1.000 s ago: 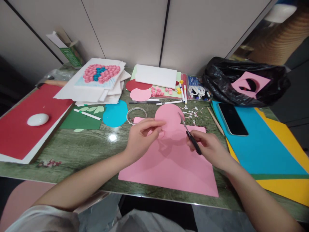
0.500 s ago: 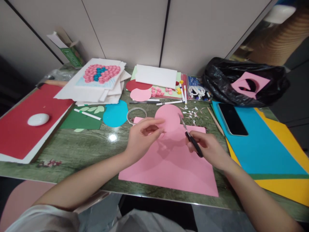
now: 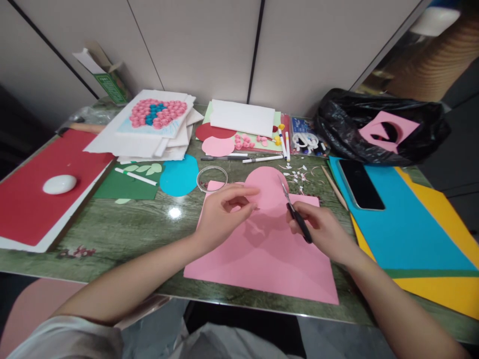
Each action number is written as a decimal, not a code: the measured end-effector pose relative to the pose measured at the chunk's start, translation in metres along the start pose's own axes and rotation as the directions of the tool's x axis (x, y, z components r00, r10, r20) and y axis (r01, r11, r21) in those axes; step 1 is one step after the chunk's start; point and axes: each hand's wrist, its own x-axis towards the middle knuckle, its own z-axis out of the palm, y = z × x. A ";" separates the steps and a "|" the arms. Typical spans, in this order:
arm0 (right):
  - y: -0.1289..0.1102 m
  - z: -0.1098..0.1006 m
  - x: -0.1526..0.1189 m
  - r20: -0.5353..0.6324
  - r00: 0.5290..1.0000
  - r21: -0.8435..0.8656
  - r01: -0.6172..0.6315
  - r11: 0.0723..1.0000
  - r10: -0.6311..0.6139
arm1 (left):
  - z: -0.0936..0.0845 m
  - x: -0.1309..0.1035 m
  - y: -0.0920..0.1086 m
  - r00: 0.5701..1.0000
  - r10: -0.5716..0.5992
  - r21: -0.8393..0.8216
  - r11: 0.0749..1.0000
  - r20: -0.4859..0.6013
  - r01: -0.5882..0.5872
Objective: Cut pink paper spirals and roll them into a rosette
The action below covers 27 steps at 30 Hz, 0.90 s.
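Observation:
Between the thumb and fingers of my left hand (image 3: 226,212) is the left edge of a pink paper circle (image 3: 265,187), held up over the table. My right hand (image 3: 318,224) grips black-handled scissors (image 3: 301,224), their blades pointing up and away across the circle's right side. Whether the blades are fully closed is hard to make out. Under both hands lies a large pink sheet of paper (image 3: 269,269), with the hands' shadows on it.
Small paper scraps (image 3: 297,176) lie behind the scissors. A phone (image 3: 361,184) rests on blue paper (image 3: 415,229) at right, near a black plastic bag (image 3: 337,124). Left are a tape roll (image 3: 212,178), a blue circle (image 3: 179,177) and a white oval object (image 3: 60,184) on red paper (image 3: 33,214).
The pink circle has shifted slightly right and toward me, with my left hand moving a little. The scissors' blades now lie over the circle instead of at its edge.

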 end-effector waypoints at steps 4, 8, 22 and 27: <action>0.000 0.000 -0.001 0.006 1.000 0.025 0.004 1.000 -0.004 | -0.001 0.000 0.001 1.000 0.026 0.028 0.999 -0.010 -0.026; -0.001 -0.001 -0.001 0.009 1.000 0.036 0.010 0.999 -0.010 | -0.003 0.001 0.001 0.999 0.046 0.098 0.994 -0.024 -0.044; -0.003 -0.002 -0.001 0.016 1.000 0.074 -0.002 0.997 0.001 | -0.003 0.000 -0.003 1.000 -0.005 -0.097 0.995 -0.022 0.003; -0.004 -0.002 -0.001 0.017 1.000 0.050 0.003 0.999 -0.004 | -0.002 0.001 -0.003 0.999 0.000 -0.095 0.996 -0.042 -0.003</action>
